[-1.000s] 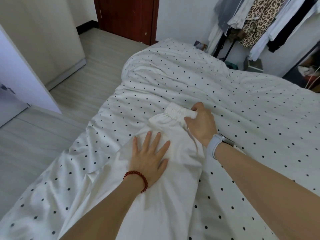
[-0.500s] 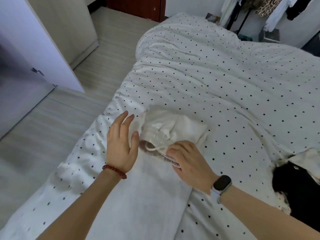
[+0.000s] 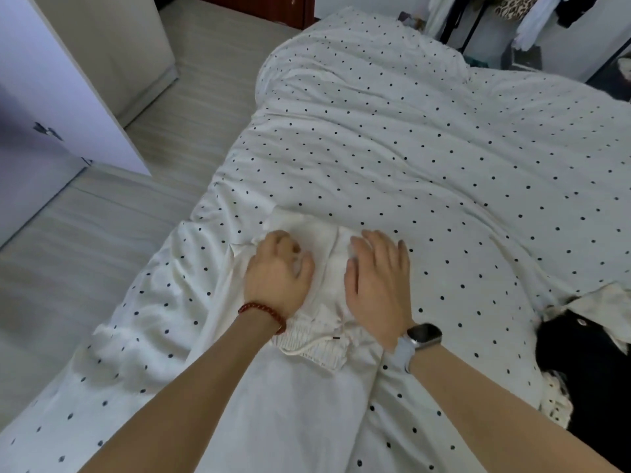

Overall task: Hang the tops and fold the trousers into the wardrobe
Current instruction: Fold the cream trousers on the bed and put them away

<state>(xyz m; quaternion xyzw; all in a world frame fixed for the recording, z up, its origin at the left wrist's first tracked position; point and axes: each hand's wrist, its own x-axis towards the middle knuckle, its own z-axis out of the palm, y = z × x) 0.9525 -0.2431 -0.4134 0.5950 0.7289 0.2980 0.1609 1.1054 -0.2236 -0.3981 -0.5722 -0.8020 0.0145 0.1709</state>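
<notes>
White trousers (image 3: 317, 302) lie near the left edge of the bed, top part folded over so the elastic waistband (image 3: 312, 339) faces the person. Left hand (image 3: 278, 271) rests on the fold with fingers curled into the cloth; right hand (image 3: 377, 278) presses flat, fingers straight and together. The fold looks only begun: legs trail off toward the near edge of the polka-dot duvet (image 3: 444, 148). A black garment (image 3: 587, 380) waits at the right edge, the wardrobe door (image 3: 58, 97) open beyond.
</notes>
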